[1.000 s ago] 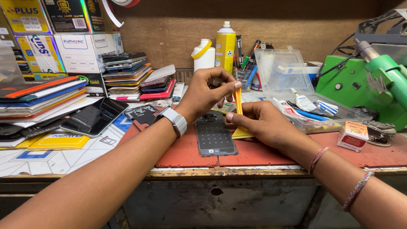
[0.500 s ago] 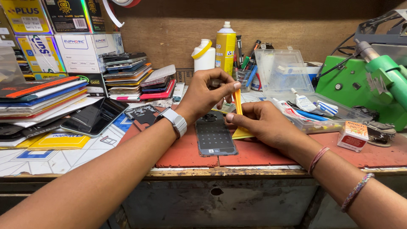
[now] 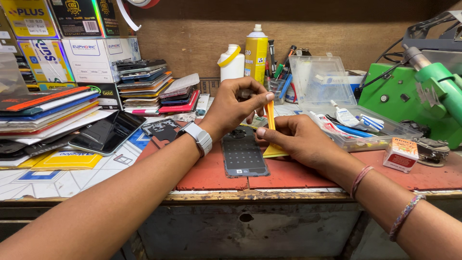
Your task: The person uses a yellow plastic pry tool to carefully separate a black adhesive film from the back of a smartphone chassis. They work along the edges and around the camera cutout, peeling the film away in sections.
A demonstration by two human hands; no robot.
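- The left hand (image 3: 238, 103) pinches the top of a thin yellow strip (image 3: 271, 118), held upright.
- The right hand (image 3: 296, 139) grips that strip lower down, just right of the dark phone panel (image 3: 243, 154).
- The panel lies flat on the red tabletop (image 3: 207, 175).
- Behind the panel stand a yellow spray can (image 3: 255, 53) and a white bottle (image 3: 231, 62).

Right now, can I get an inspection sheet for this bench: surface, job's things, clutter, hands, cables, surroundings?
Surface: worn red mat on a tiled bench.
Job's things: thin yellow plastic strip held upright; dark flat phone panel lying on the mat.
Clutter: stacked phones, clear plastic parts tray, yellow spray can, white bottle.
Hands: left hand pinches the strip's top; right hand grips it lower.
Cables: black leads at the green machine.
Surroundings: printed boxes, wooden back wall.
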